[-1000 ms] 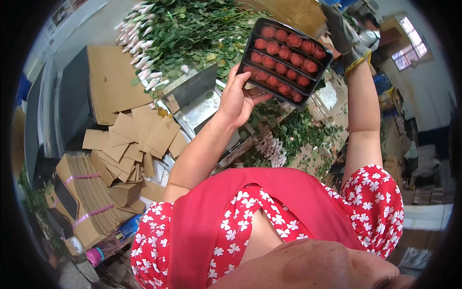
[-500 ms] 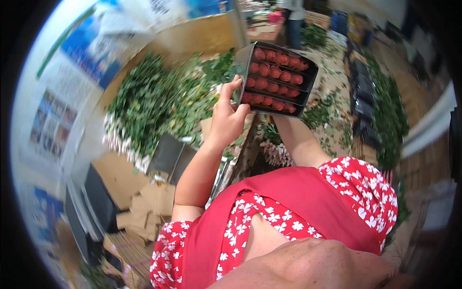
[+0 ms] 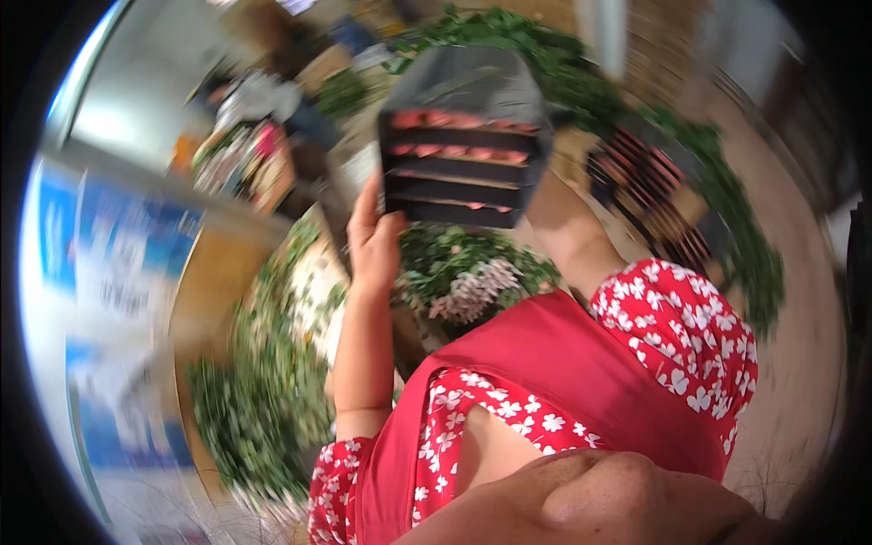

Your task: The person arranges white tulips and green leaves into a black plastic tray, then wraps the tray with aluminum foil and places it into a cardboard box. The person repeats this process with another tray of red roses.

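Note:
Before me is a wrapped bunch of roses [image 3: 459, 170], its reddish-pink flower heads showing in rows between black dividers inside a dark sleeve. My left hand [image 3: 373, 243] is closed on the sleeve's left lower edge, with the thumb at the near corner. On the other side my right forearm [image 3: 572, 227] reaches behind the bunch. The right hand's fingers are hidden there. Below the bunch lie pale pink flowers [image 3: 472, 291] among green leaves.
Leafy stems [image 3: 263, 400] fill a wooden-sided bench [image 3: 204, 300] at the left, beside a wall with blue-and-white posters [image 3: 127, 272]. Dark, striped packs [image 3: 649, 191] lie to the right, with a band of greenery [image 3: 740, 254] beyond them. The far background is blurred.
My view has swung to the right. The bunch has moved left in the picture and tilted, so more of its dark upper sleeve and less of the roses shows. My left hand still holds it.

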Available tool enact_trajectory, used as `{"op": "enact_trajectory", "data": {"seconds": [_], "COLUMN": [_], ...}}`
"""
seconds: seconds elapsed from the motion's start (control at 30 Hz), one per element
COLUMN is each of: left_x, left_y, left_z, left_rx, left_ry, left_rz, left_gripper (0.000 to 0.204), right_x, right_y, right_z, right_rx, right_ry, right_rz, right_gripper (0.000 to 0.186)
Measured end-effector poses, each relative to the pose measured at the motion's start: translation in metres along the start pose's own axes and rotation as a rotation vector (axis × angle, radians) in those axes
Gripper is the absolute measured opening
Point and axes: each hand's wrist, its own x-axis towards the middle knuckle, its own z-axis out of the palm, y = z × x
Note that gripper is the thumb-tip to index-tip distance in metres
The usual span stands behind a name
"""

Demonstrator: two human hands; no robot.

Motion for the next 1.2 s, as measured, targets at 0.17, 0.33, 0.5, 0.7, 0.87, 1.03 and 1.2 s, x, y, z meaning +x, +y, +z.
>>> {"op": "enact_trajectory", "data": {"seconds": [0.17,0.33,0.5,0.7,0.87,1.03,1.2], "left_x": [0.008,0.002,-0.058,-0.066,-0.020,0.030,0.030], "left_y": [-0.028,-0.087,-0.129,-0.218,-0.264,-0.340,-0.387], "left_z": [0.084,0.204,0.364,0.506,0.588,0.612,0.569], "left_rx": [0.120,0.218,0.208,0.361,0.479,0.770,1.135], "left_ry": [-0.281,-0.726,-0.983,-1.063,-0.975,-0.898,-0.795], "left_rz": [0.198,0.332,0.498,0.726,0.769,0.699,-0.308], "left_gripper": [0.087,0.068,0.060,0.066,0.069,0.066,0.051], "right_x": [-0.107,-0.246,-0.403,-0.532,-0.532,-0.484,-0.447], "right_y": [-0.027,-0.087,-0.145,-0.099,0.004,0.100,0.144], "right_z": [-0.060,-0.152,-0.322,-0.493,-0.575,-0.595,-0.587], "right_rx": [-0.178,-0.355,-0.619,-0.699,-0.709,-0.714,-0.780], "right_ry": [0.157,0.499,1.145,1.367,1.195,0.880,0.621], "right_rz": [0.250,0.562,0.816,1.079,1.228,1.318,1.323], "right_gripper": [0.040,0.040,0.040,0.039,0.039,0.038,0.038]}}
